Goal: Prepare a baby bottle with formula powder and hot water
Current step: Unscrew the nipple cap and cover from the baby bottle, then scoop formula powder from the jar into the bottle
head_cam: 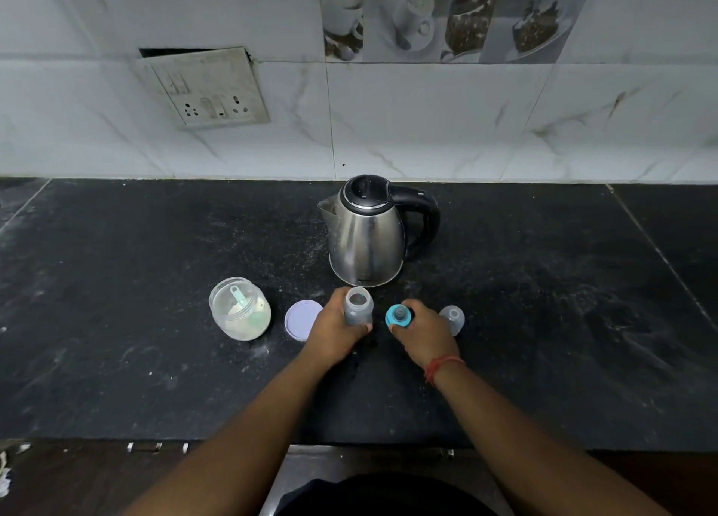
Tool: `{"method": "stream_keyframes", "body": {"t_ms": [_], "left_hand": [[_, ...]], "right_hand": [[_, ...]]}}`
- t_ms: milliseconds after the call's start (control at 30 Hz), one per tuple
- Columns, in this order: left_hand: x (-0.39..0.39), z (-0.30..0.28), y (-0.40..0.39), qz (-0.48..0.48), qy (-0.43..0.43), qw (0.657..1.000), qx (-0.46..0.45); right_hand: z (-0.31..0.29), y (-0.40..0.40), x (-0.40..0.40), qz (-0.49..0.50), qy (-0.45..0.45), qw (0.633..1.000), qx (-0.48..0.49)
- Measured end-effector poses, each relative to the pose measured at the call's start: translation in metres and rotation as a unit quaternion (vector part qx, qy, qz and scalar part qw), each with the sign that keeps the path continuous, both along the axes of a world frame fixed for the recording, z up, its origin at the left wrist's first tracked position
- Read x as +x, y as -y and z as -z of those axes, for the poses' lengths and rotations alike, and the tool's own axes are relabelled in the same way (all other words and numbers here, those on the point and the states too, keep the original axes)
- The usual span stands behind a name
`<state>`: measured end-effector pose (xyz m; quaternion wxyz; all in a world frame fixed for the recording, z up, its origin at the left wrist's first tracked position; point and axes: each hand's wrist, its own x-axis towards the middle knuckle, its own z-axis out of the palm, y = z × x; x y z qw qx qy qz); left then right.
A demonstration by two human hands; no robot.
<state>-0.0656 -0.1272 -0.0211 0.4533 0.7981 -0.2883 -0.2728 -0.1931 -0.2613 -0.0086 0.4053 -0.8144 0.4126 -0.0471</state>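
Head view, both hands at work on a dark stone counter (116,360). The left hand (330,333) grips the open baby bottle (358,306), fingers curled round its far side and thumb closed across its near side; the bottle stands upright on the counter with its mouth uncovered, and its contents cannot be made out through the cloudy wall. The right hand (425,331) holds the blue screw ring with teat (398,315), fingertips pinched narrowly about it, just to the right of the bottle and apart from it; whether the ring rests on the counter or is lifted clear is uncertain from this angle. A red thread band (443,368) circles the right wrist. Just beyond the right-hand fingers, on their right, a clear bottle cap (452,318) sits on the counter. Left of the left-hand fingers lies a round pale lid (302,319), flat, partly covered by the hand; further left stands an open clear formula jar (239,308) holding pale powder and a light green scoop (239,296). Behind the fingers of both hands stands a steel electric kettle (367,235), lid closed, black handle to the right, spout to the left; a small mark near its base is too small to read. A switch and socket plate (209,91) is set in the tiled wall (466,126), with printed cup tiles (447,14) above.
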Motion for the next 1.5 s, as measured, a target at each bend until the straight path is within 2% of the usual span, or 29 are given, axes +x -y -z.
{"method": "stream_keyframes", "body": {"t_ms": [200, 533, 733, 967, 1200, 1500], "left_hand": [[0.002, 0.010, 0.002, 0.008, 0.006, 1.000, 0.019], [0.001, 0.016, 0.002, 0.019, 0.006, 0.999, 0.025], [0.001, 0.016, -0.006, 0.018, -0.002, 1.000, -0.016], [-0.001, -0.006, -0.018, -0.007, 0.019, 0.996, -0.089], [0.010, -0.042, -0.029, -0.032, 0.099, 0.987, -0.120], [0.034, -0.060, -0.062, -0.063, 0.135, 0.980, -0.130]], "right_hand": [[0.010, 0.004, -0.003, -0.020, -0.063, 0.998, -0.021], [0.012, 0.005, -0.005, -0.030, -0.075, 0.996, -0.027], [0.008, 0.004, -0.009, -0.017, -0.082, 0.996, -0.022], [-0.011, 0.001, -0.019, -0.011, -0.019, 0.997, -0.079], [-0.040, -0.002, -0.005, -0.004, 0.119, 0.985, -0.127], [-0.062, -0.035, 0.034, -0.102, 0.194, 0.969, -0.116]]}}
